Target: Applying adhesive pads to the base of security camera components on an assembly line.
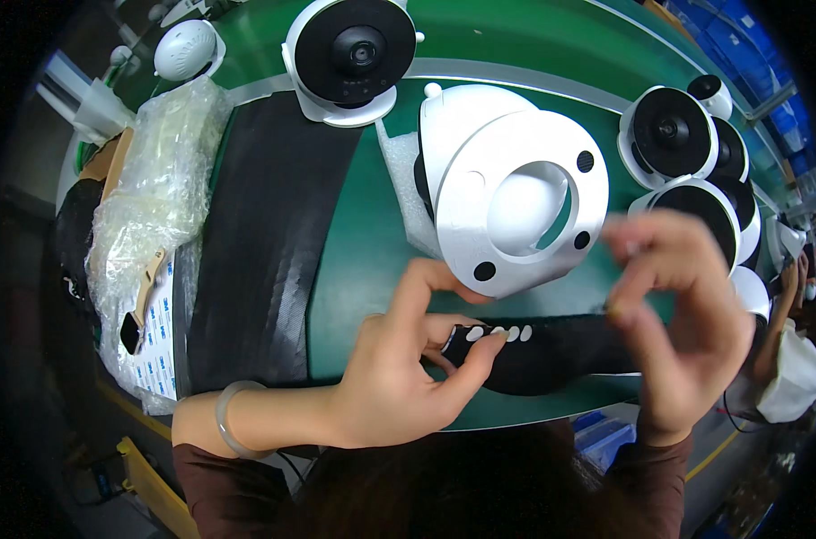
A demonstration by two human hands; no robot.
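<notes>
A white camera unit (466, 117) lies tipped over, its round base ring (462, 211) turned toward me with three black round pads on it. My left hand (417, 359) is closed, thumb against fingers, on a short black strip (466, 336) with several white oval spots; its forefinger reaches the ring's lower edge. To the right of the ring is my right hand (682, 305), raised and partly blurred. Its thumb and a finger are pinched together, with a tiny dark bit between them that I cannot make out. Black material (551, 359) lies under the strip.
Another camera unit (354, 58) stands at the back, with several more (673, 135) grouped at right. A long black mat (264, 234) crosses the green table (358, 225). Bubble wrap (161, 171), a watch (143, 305) and printed sheets (158, 355) lie at left. A person (789, 359) is at far right.
</notes>
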